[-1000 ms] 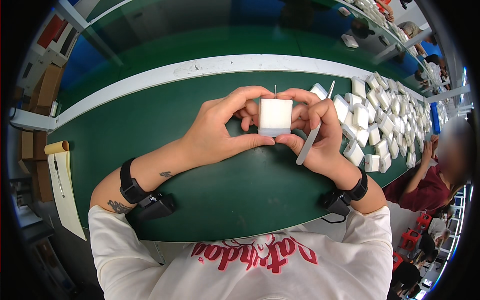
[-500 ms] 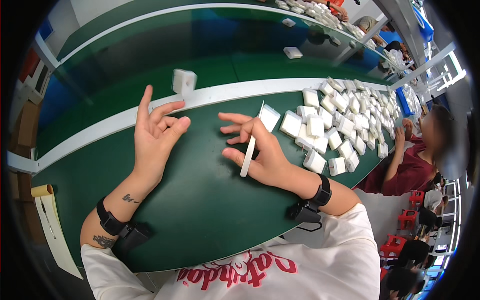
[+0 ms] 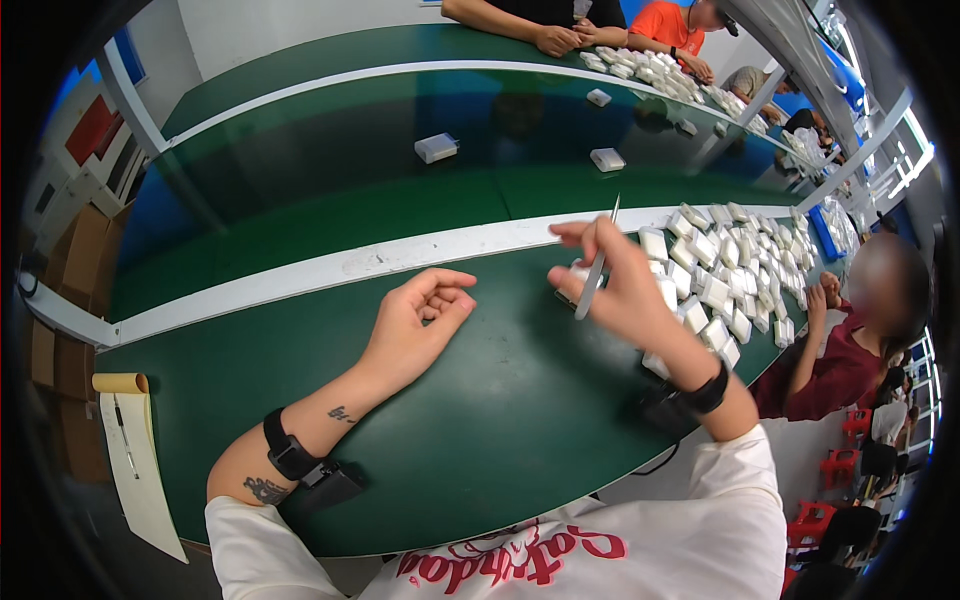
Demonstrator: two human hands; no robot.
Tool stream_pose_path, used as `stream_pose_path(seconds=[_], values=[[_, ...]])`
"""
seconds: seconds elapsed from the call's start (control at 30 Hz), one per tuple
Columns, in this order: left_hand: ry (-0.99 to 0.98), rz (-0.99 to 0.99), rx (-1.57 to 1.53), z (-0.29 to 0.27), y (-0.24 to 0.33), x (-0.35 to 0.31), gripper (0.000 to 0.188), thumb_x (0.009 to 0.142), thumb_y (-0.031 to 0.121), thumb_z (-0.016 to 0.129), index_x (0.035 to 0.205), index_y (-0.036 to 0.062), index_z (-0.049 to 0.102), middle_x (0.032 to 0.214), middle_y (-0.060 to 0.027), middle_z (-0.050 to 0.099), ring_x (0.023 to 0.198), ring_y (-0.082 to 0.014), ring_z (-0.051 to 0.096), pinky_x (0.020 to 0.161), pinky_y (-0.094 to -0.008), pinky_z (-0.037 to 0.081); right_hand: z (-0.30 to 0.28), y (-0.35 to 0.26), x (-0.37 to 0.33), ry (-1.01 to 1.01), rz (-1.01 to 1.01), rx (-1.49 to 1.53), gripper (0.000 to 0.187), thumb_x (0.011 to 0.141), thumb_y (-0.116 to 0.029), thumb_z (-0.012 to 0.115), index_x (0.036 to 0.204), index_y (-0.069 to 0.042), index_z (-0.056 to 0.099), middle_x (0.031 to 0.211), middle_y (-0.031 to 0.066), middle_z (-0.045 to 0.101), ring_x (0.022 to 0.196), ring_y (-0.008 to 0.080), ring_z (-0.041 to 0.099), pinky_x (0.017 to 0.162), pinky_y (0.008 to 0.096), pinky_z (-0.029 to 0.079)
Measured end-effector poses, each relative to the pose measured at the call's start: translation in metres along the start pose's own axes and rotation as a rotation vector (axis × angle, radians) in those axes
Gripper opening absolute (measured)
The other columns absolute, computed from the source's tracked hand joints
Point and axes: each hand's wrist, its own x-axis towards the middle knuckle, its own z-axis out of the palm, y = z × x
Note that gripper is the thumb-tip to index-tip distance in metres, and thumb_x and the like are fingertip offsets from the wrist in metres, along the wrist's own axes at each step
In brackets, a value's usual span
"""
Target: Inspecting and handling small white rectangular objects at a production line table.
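Red script lettering (image 3: 515, 558) is stretching across the chest of the white T-shirt (image 3: 650, 535) on the person at work, and dark inked marks (image 3: 266, 490), too small to read, are showing on the left forearm.

Pointed metal tweezers (image 3: 594, 283) are sitting in the right hand (image 3: 600, 265); their long axis is running away from the body, with the fine tip aiming forward and slightly right and the blunt end slanting back toward the person. That hand is keeping thumb and forefinger well apart while its other fingers are tucking around the tweezers. A white plastic block (image 3: 580, 269) is lying right by the thumb, mostly hidden, and I'm unable to tell whether the two are touching.

The left hand (image 3: 420, 315) is hovering over the green table (image 3: 500, 420), fingers loosely curling, a narrow gap showing between thumb and forefinger, nothing visible in its grasp.

To the right, a heap of similar white blocks (image 3: 735, 265) is spreading, pieces pointing every which way. Beyond the white rail (image 3: 400, 257), a lone block (image 3: 436, 148) is resting on the glossy far surface (image 3: 300, 190), its long side running roughly left to right. A co-worker in dark red (image 3: 835, 350) is sitting past the heap.
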Motion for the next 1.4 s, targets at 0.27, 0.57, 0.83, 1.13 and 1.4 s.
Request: stream_pose_path(seconds=[0.27, 0.57, 0.83, 1.13, 1.4], values=[[-0.069, -0.009, 0.103, -0.001, 0.0, 0.0, 0.016, 0.096, 0.009, 0.063, 0.109, 0.0008, 0.068, 0.094, -0.0031, 0.07, 0.083, -0.0041, 0.058, 0.077, -0.0198, 0.048, -0.081, 0.146, 0.139, -0.183, 0.527, -0.754, 0.061, 0.073, -0.044, 0.084, 0.107, 0.001, 0.06, 0.105, 0.0242, 0.068, 0.101, 0.0389, 0.067, 0.083, 0.0429, 0.052], [-0.059, 0.092, 0.114, -0.001, 0.0, 0.0, 0.038, 0.089, 0.016, 0.074, 0.122, 0.002, 0.062, 0.097, -0.0032, 0.065, 0.074, -0.0045, 0.053, 0.068, -0.0214, 0.047, -0.055, 0.1, 0.124, 0.002, 0.313, -0.42, 0.049, 0.075, -0.035, 0.084, 0.097, -0.003, 0.056, 0.096, 0.0166, 0.07, 0.089, 0.0282, 0.068, 0.079, 0.0359, 0.053], [-0.207, 0.208, 0.146, 0.004, 0.003, -0.005, 0.083, 0.073, 0.017, 0.089, 0.144, 0.0077, 0.046, 0.111, -0.0057, 0.063, 0.086, -0.01, 0.057, 0.077, -0.0249, 0.05, 0.017, -0.022, -0.025, -0.099, -0.24, -0.197, 0.044, 0.077, -0.02, 0.081, 0.109, -0.005, 0.056, 0.086, 0.0066, 0.059, 0.075, 0.026, 0.062, 0.064, 0.0374, 0.05], [-0.238, 0.38, 0.45, 0.006, 0.01, -0.007, 0.064, 0.071, 0.014, 0.088, 0.128, 0.0049, 0.06, 0.101, -0.0041, 0.063, 0.083, -0.0125, 0.057, 0.078, -0.0271, 0.052, 0.048, 0.006, -0.04, 0.009, -0.334, 0.174, 0.046, 0.073, -0.006, 0.084, 0.095, -0.004, 0.044, 0.122, 0.0179, 0.062, 0.076, 0.0265, 0.059, 0.07, 0.0334, 0.053], [-0.241, 0.387, 0.37, 0.012, 0.008, -0.01, 0.064, 0.072, 0.013, 0.088, 0.128, 0.0042, 0.059, 0.093, -0.0054, 0.07, 0.077, -0.0134, 0.062, 0.073, -0.0265, 0.054, 0.055, 0.008, -0.042, 0.088, -0.357, 0.278, 0.045, 0.069, -0.006, 0.086, 0.089, -0.004, 0.045, 0.107, 0.0165, 0.066, 0.075, 0.0248, 0.062, 0.065, 0.0319, 0.053]])
